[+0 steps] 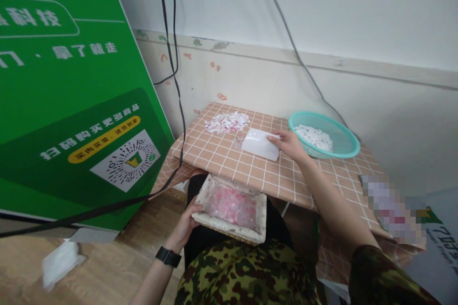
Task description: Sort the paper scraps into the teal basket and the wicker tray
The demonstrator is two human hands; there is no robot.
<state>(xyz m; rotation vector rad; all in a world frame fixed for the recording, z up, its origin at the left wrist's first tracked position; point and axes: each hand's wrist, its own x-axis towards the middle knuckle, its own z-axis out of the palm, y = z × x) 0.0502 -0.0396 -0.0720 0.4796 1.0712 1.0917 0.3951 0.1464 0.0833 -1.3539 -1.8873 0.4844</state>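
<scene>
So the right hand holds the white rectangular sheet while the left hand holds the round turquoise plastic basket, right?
Not quite: the head view shows the left hand holding the rectangular off-white basket, not the round turquoise plastic basket. The right hand holds the white rectangular sheet.

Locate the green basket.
In the head view, the green basket sits right of centre on the checked tablecloth, near the wall, just right of the right hand.

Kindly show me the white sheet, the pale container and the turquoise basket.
White sheet (258,144): head view, middle of its surface.
Pale container (262,219): head view, its right wall.
Turquoise basket (345,139): head view, its inner right wall.
</scene>
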